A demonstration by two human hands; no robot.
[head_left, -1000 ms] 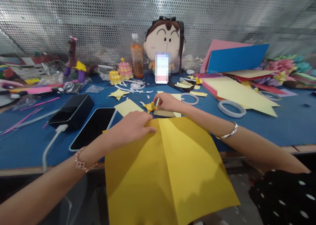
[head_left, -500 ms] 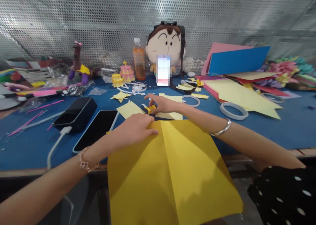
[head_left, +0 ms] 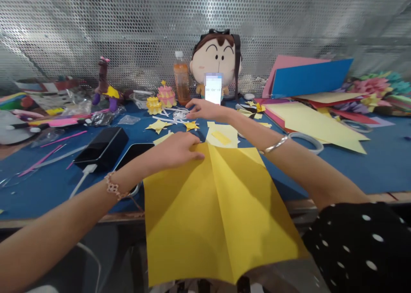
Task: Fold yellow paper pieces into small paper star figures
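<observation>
A large yellow paper sheet [head_left: 218, 211] with a centre crease hangs over the table's front edge. My left hand [head_left: 175, 150] lies on its top left corner, fingers curled down and pressing the sheet. My right hand [head_left: 205, 110] is stretched far forward over the blue table [head_left: 48, 181], fingers extended and apart, above white paper strips and a small tape roll [head_left: 180, 113]. A small folded yellow star piece [head_left: 192, 125] lies just below that hand, on the table. Pale yellow paper pieces [head_left: 222, 135] lie beyond the sheet.
A smartphone [head_left: 133, 151] and a black power bank [head_left: 102, 148] with a white cable lie at the left. At the back stand a plush doll [head_left: 215, 61], an orange bottle [head_left: 181, 79] and small paper crowns [head_left: 154, 105]. Coloured paper sheets [head_left: 308, 76] and a tape ring [head_left: 305, 142] lie right.
My right hand let go of the small yellow star piece and reached further forward toward the white strips. My left hand stayed on the yellow sheet.
</observation>
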